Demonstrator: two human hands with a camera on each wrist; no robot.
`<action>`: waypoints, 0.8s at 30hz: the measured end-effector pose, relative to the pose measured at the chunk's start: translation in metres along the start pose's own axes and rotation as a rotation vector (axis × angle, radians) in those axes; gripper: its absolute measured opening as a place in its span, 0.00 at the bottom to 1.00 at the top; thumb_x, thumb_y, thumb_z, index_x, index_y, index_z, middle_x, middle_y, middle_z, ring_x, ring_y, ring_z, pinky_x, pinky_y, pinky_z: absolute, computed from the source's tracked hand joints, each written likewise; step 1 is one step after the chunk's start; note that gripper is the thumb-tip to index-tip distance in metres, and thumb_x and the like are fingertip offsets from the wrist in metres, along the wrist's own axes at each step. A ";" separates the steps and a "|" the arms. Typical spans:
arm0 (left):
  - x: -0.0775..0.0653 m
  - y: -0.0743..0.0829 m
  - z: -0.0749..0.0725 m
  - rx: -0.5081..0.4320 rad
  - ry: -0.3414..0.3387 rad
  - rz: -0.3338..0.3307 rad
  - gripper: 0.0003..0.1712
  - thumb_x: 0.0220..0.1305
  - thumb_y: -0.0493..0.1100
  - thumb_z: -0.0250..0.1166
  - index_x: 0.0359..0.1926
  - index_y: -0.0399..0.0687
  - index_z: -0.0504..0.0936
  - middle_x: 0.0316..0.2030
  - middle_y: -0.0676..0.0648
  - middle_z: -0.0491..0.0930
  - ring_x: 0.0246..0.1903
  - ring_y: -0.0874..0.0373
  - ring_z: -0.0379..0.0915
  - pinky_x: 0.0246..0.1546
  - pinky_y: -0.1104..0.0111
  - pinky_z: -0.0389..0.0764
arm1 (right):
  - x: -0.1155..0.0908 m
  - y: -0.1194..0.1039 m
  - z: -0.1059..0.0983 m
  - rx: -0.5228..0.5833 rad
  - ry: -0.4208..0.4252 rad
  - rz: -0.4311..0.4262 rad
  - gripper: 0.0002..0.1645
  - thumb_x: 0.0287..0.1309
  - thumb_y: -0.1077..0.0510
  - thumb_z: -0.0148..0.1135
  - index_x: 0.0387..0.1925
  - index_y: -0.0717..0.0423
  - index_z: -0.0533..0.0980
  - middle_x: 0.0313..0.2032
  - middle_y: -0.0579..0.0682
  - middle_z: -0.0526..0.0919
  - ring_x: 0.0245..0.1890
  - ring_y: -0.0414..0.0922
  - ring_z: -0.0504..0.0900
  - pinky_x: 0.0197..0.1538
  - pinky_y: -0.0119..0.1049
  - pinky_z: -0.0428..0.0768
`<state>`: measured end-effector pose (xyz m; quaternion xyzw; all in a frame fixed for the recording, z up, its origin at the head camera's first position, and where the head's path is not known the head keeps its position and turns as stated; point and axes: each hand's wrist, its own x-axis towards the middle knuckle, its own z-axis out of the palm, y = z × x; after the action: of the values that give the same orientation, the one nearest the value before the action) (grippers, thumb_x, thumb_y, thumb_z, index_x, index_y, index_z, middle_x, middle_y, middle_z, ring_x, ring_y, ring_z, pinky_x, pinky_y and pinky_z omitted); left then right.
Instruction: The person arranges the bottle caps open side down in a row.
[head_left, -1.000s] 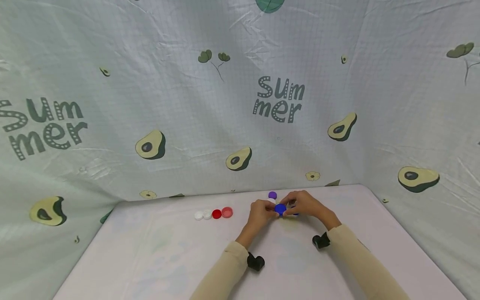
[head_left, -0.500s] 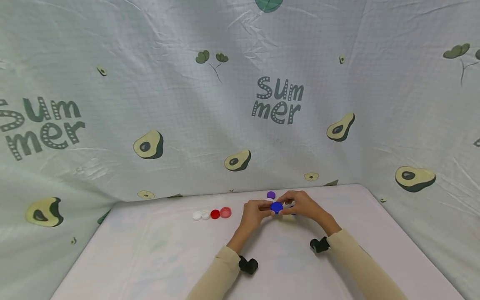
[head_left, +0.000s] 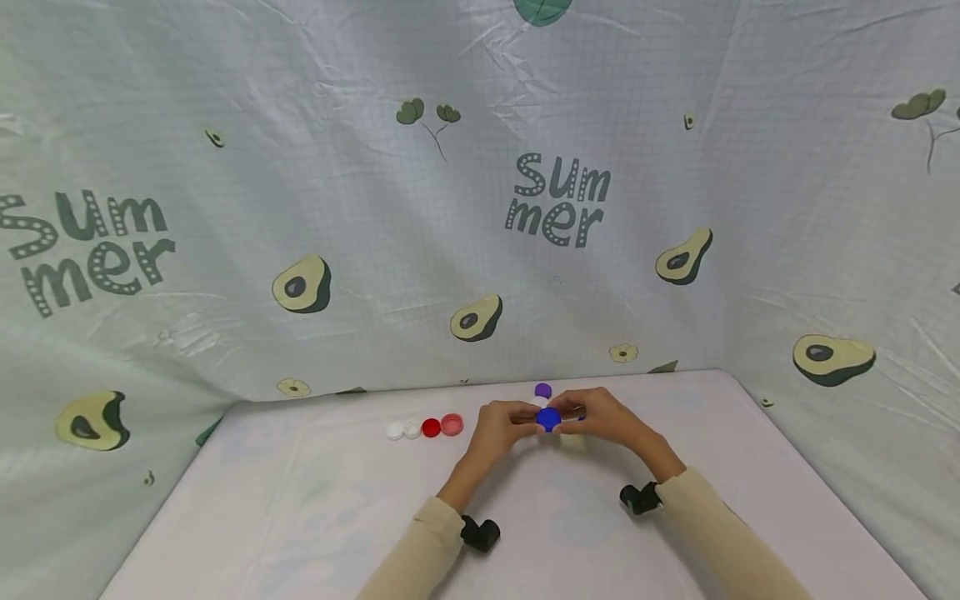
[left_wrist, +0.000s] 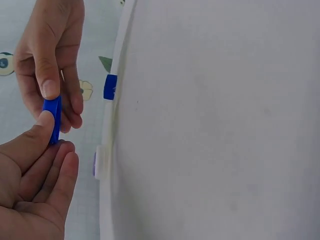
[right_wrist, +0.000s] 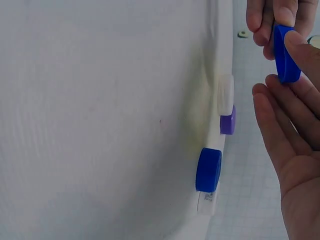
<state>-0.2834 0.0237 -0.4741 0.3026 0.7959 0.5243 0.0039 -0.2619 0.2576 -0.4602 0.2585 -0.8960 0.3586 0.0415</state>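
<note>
In the head view, a round blue bottle cap (head_left: 548, 419) is held between both hands. My left hand (head_left: 497, 429) pinches it from the left, with the thumb on its face in the left wrist view. From the other side, my right hand (head_left: 603, 417) also pinches the cap's edge between thumb and fingers. The right wrist view shows the cap's hollow underside (right_wrist: 285, 52) turned partly toward the camera. A second blue cap (right_wrist: 209, 170) rests on the table by my right hand, mostly hidden behind that hand in the head view.
Behind the hands lie a purple cap (head_left: 543, 390) and a white cap (right_wrist: 226, 95). Further left a row holds two white caps (head_left: 403, 429), a red cap (head_left: 431, 427) and a larger light red cap (head_left: 452, 424). A printed curtain (head_left: 375, 233) hangs behind the white table (head_left: 315, 517).
Both hands have shifted slightly left with the blue cap between them. The other caps stay in their places on the table.
</note>
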 end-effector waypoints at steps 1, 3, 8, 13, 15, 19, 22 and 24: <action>-0.001 0.000 -0.002 0.008 -0.003 0.010 0.17 0.58 0.38 0.76 0.49 0.40 0.89 0.44 0.45 0.89 0.43 0.55 0.87 0.46 0.69 0.85 | -0.001 -0.001 0.001 0.007 -0.001 0.000 0.23 0.61 0.52 0.73 0.53 0.60 0.82 0.47 0.53 0.88 0.47 0.47 0.87 0.51 0.39 0.85; -0.003 0.001 -0.005 0.016 -0.009 0.010 0.17 0.58 0.39 0.76 0.49 0.42 0.89 0.44 0.46 0.89 0.43 0.56 0.87 0.46 0.70 0.85 | -0.002 -0.004 0.003 0.020 0.003 0.004 0.22 0.62 0.53 0.72 0.54 0.60 0.81 0.48 0.55 0.88 0.48 0.49 0.87 0.51 0.39 0.85; -0.010 0.002 -0.013 0.026 -0.025 0.026 0.17 0.59 0.40 0.75 0.49 0.43 0.89 0.45 0.47 0.89 0.43 0.57 0.87 0.44 0.71 0.85 | -0.006 -0.012 0.008 0.068 0.015 0.023 0.22 0.63 0.54 0.71 0.55 0.60 0.81 0.48 0.55 0.88 0.48 0.48 0.88 0.52 0.37 0.84; -0.014 0.003 -0.020 0.011 -0.022 0.040 0.17 0.60 0.42 0.75 0.50 0.42 0.89 0.45 0.46 0.89 0.43 0.57 0.87 0.43 0.72 0.85 | -0.006 -0.017 0.016 0.158 0.061 0.026 0.23 0.63 0.55 0.71 0.56 0.62 0.81 0.49 0.57 0.87 0.48 0.48 0.88 0.51 0.35 0.85; -0.015 0.004 -0.023 0.009 -0.020 0.039 0.17 0.60 0.42 0.75 0.50 0.42 0.89 0.45 0.46 0.89 0.44 0.57 0.87 0.43 0.72 0.85 | -0.005 -0.018 0.021 0.186 0.096 0.040 0.24 0.61 0.54 0.72 0.56 0.62 0.82 0.49 0.58 0.87 0.48 0.49 0.88 0.50 0.35 0.85; -0.017 0.007 -0.030 0.017 -0.030 0.047 0.17 0.60 0.41 0.75 0.51 0.41 0.89 0.45 0.45 0.89 0.44 0.56 0.87 0.43 0.71 0.85 | -0.004 -0.019 0.030 0.213 0.153 0.072 0.26 0.59 0.51 0.73 0.55 0.61 0.82 0.48 0.56 0.88 0.47 0.48 0.89 0.49 0.35 0.85; -0.018 0.009 -0.036 0.025 -0.047 0.055 0.18 0.61 0.41 0.74 0.51 0.41 0.88 0.45 0.45 0.89 0.43 0.55 0.87 0.44 0.70 0.85 | -0.003 -0.022 0.034 0.214 0.174 0.073 0.25 0.60 0.51 0.73 0.54 0.61 0.83 0.47 0.56 0.89 0.46 0.47 0.89 0.49 0.35 0.85; -0.019 0.009 -0.040 0.020 -0.056 0.057 0.18 0.61 0.41 0.74 0.51 0.40 0.88 0.45 0.45 0.89 0.43 0.55 0.87 0.44 0.69 0.85 | -0.002 -0.024 0.037 0.216 0.179 0.073 0.25 0.60 0.50 0.73 0.54 0.61 0.83 0.46 0.55 0.89 0.46 0.47 0.89 0.49 0.35 0.85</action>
<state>-0.2761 -0.0163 -0.4542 0.3397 0.7917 0.5077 0.0083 -0.2436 0.2194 -0.4728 0.1960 -0.8536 0.4759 0.0801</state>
